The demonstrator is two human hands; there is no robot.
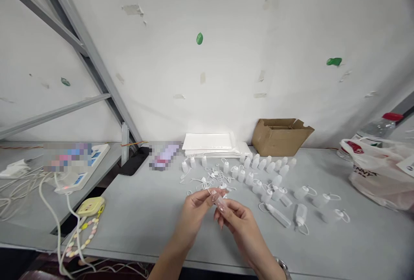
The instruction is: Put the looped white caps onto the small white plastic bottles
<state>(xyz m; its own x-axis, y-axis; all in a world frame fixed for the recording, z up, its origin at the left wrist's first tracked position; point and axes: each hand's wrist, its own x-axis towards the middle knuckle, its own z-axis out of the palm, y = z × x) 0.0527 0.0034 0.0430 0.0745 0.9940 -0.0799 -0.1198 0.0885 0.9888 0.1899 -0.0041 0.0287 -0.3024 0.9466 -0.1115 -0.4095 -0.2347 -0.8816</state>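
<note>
Between my two hands, just above the table, is a small translucent plastic squeeze bottle (220, 202). My left hand (196, 206) pinches its upper end between thumb and fingers, with a cap possibly there but too small to make out. My right hand (238, 219) closes round the lower part of the bottle's body. Just beyond the fingertips lies a loose pile of white caps with looped straps (213, 175). To the right, several bottles with strapped caps (278, 216) lie on their sides. Further back stand several uncapped-looking bottles (271, 167) in rows.
On the grey table (136, 219), a stack of white packs (209, 144) and a brown cardboard box (281, 140) stand against the wall. A plastic bag (378, 180) sits at the right. Cables, a power strip (93, 168) and a beaded strap (86, 241) are at the left.
</note>
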